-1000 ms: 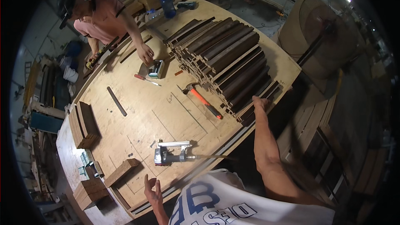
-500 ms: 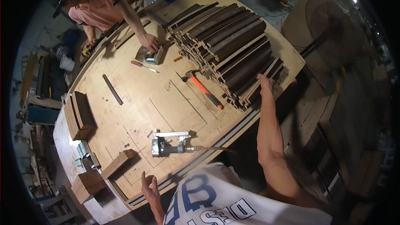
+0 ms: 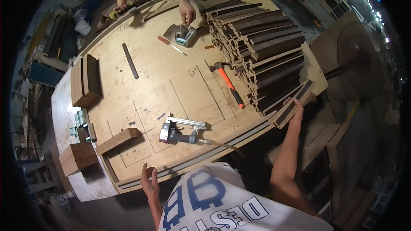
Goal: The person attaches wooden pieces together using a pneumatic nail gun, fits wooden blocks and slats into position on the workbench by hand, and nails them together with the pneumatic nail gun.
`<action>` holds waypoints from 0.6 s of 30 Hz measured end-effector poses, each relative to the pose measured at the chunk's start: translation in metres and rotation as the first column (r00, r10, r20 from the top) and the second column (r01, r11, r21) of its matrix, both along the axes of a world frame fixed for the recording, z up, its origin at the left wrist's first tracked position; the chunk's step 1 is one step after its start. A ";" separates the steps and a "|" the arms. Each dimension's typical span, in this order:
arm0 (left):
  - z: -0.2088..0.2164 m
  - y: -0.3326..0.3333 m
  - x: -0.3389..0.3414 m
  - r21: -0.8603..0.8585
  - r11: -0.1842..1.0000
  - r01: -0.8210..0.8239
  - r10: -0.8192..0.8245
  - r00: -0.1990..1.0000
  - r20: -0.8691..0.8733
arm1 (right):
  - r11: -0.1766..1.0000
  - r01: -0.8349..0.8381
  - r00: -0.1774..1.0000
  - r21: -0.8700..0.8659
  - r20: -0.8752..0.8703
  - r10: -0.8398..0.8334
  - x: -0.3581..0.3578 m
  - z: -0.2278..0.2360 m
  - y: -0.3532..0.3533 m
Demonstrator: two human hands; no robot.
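Several wood strips (image 3: 286,113) lie clamped in the fingers of the right hand (image 3: 298,110), the left hand's (image 3: 150,181) fingers apart.

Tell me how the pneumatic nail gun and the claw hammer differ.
The pneumatic nail gun is silver and dark grey; the claw hammer has an orange-and-black handle. The nail gun has a hose attached; the hammer has none. The nail gun lies near the person's edge, while the hammer lies beside the stack of wood strips. Both lie on the plywood tabletop.
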State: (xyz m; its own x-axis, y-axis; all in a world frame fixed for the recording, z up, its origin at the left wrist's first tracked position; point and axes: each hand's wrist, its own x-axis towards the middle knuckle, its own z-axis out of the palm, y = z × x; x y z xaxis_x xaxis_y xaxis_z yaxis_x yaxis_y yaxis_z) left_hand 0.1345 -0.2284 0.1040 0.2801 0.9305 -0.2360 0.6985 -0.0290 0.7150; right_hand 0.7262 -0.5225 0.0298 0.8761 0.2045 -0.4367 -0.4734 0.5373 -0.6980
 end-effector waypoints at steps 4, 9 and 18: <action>-0.009 0.001 -0.026 0.025 0.999 -0.044 0.044 0.998 0.035 | 0.982 -0.032 0.998 -0.189 -0.051 0.023 -0.001 -0.022 0.012; -0.022 0.000 -0.064 -0.011 0.987 -0.161 0.162 0.986 0.032 | 0.982 -0.132 0.987 -0.132 -0.104 0.119 -0.008 -0.038 0.003; 0.002 -0.004 -0.086 0.031 0.959 -0.283 0.283 0.959 0.017 | 0.189 -0.834 0.176 -0.519 0.075 0.982 -0.194 0.113 0.185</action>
